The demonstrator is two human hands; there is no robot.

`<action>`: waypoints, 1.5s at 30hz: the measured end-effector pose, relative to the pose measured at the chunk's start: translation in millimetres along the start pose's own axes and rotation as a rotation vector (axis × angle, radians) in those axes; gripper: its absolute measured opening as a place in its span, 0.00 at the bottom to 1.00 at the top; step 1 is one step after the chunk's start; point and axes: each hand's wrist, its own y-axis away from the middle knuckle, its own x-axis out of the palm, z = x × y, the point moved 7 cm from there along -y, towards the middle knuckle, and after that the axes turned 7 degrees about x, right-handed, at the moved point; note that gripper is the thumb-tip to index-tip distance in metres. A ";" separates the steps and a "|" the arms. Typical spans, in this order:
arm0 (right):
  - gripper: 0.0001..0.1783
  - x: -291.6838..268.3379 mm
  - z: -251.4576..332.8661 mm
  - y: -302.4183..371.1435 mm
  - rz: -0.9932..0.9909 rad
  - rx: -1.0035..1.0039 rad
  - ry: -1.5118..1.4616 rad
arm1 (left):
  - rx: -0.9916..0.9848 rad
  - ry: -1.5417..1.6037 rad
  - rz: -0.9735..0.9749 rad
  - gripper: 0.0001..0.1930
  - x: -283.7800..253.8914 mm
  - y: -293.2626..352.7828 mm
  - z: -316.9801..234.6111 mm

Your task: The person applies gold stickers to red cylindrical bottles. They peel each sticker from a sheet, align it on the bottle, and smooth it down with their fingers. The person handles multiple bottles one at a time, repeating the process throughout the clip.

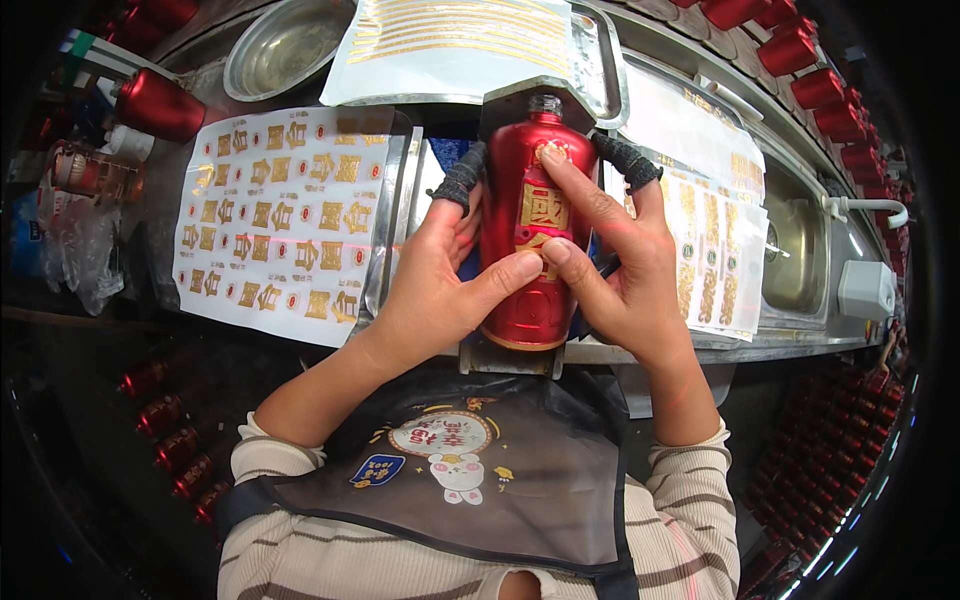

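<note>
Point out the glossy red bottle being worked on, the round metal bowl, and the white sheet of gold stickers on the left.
Glossy red bottle (520,300), head view, on its lower red body.
Round metal bowl (285,45), head view, on its inner wall.
White sheet of gold stickers (275,215), head view, on its middle.

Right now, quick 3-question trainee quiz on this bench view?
1. True or false: both hands touch the red bottle.
2. The sheet of gold stickers lies to which side of the bottle? A) the person's left B) the person's right C) on top of it
3. What covers the left hand index fingertip?

Key: 1 true. 2 A. 3 A dark fabric finger cot; the right hand wears one too.
</note>
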 end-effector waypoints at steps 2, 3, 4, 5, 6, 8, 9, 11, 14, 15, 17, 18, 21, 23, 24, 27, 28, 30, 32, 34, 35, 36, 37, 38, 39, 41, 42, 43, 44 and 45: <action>0.32 -0.1 -1.0 -1.0 -0.011 0.004 -0.025 | 0.004 0.003 -0.001 0.39 0.3 -0.4 0.1; 0.32 -0.1 -1.1 -1.2 -0.022 0.001 -0.035 | -0.005 -0.004 0.007 0.39 0.0 -0.3 1.1; 0.32 0.1 -0.9 -1.5 -0.033 -0.002 -0.046 | -0.014 -0.011 0.015 0.39 -0.1 -0.3 2.0; 0.32 -0.2 -0.8 -1.6 -0.045 -0.005 -0.056 | -0.003 -0.007 0.009 0.39 0.3 -0.5 1.0; 0.33 0.9 -1.5 -2.1 -0.028 0.006 -0.050 | 0.009 -0.002 0.002 0.38 1.3 -1.2 -0.1; 0.33 2.6 -3.2 -2.8 0.007 0.027 -0.037 | 0.006 -0.011 0.005 0.37 0.8 -2.0 -0.3; 0.33 2.5 -3.1 -2.6 -0.002 0.019 -0.037 | -0.006 -0.026 0.014 0.37 -0.4 -2.3 0.2; 0.34 3.0 -3.2 -2.1 -0.019 0.003 -0.038 | -0.014 -0.038 0.021 0.36 -1.3 -2.6 0.7; 0.34 3.6 -4.9 -1.1 0.005 0.042 -0.038 | 0.001 -0.038 0.004 0.33 0.1 -2.3 -1.0; 0.35 3.4 -4.6 -1.4 0.010 0.053 -0.027 | 0.004 -0.035 -0.006 0.33 0.5 -2.1 -1.8; 0.35 2.8 -3.8 -2.5 0.021 0.074 -0.010 | 0.014 -0.036 -0.016 0.32 0.5 -2.1 -2.4; 0.35 2.8 -3.5 -2.9 0.028 0.083 -0.004 | 0.021 -0.040 -0.016 0.32 0.2 -2.1 -2.3; 0.35 3.7 -3.7 -3.3 0.043 0.094 -0.008 | -0.001 -0.061 0.006 0.35 -1.2 -1.5 1.0; 0.35 3.6 -4.5 -3.2 0.039 0.084 -0.019 | 0.000 -0.065 0.014 0.36 -0.9 -1.9 1.1; 0.35 3.6 -4.9 -3.2 0.040 0.081 -0.024 | 0.015 -0.061 0.010 0.36 0.1 -2.2 0.1; 0.36 2.2 -5.7 -3.4 0.047 0.105 -0.059 | 0.035 -0.064 0.018 0.38 -0.7 -2.5 0.4; 0.36 1.0 -6.0 -3.4 0.041 0.127 -0.088 | 0.037 -0.067 0.024 0.39 -0.9 -2.7 0.7; 0.37 -0.5 -13.8 -2.7 0.027 0.243 -0.231 | 0.024 0.028 -0.015 0.39 -0.8 -4.0 -1.2; 0.35 2.6 -27.2 -2.0 0.006 0.362 -0.450 | -0.009 0.101 -0.035 0.39 -1.1 -7.9 -4.1; 0.32 6.4 -39.0 -2.5 -0.036 0.412 -0.656 | -0.063 0.155 -0.028 0.39 -2.2 -17.5 -6.7; 0.30 6.7 -39.8 -3.0 -0.020 0.454 -0.713 | -0.083 0.210 -0.037 0.38 -2.0 -21.4 -6.5; 0.29 8.6 -40.1 -3.6 0.002 0.493 -0.772 | -0.084 0.204 -0.048 0.38 -2.0 -22.0 -7.0; 0.28 9.5 -34.6 -5.4 -0.010 0.503 -0.801 | -0.085 0.198 -0.060 0.39 -1.8 -22.5 -7.5; 0.29 11.0 -32.9 -4.9 -0.025 0.484 -0.737 | -0.085 0.193 -0.071 0.40 -1.6 -22.8 -7.6; 0.29 13.0 -32.8 -4.2 -0.043 0.467 -0.672 | -0.082 0.176 -0.086 0.38 -1.5 -23.4 -7.2; 0.32 12.5 -33.9 -4.0 -0.056 0.445 -0.534 | -0.074 0.143 -0.115 0.35 -1.0 -22.7 -5.3; 0.32 13.1 -34.0 -3.8 -0.063 0.437 -0.547 | -0.080 0.131 -0.113 0.32 -1.4 -22.1 -4.4; 0.32 13.9 -33.7 -3.5 -0.071 0.428 -0.559 | -0.085 0.118 -0.110 0.30 -2.1 -21.6 -3.7; 0.32 14.5 -33.5 -3.3 -0.079 0.420 -0.571 | -0.090 0.105 -0.107 0.27 -2.3 -21.4 -3.3; 0.33 15.1 -33.8 -3.9 -0.081 0.417 -0.588 | -0.089 0.098 -0.109 0.26 -2.0 -21.8 -4.1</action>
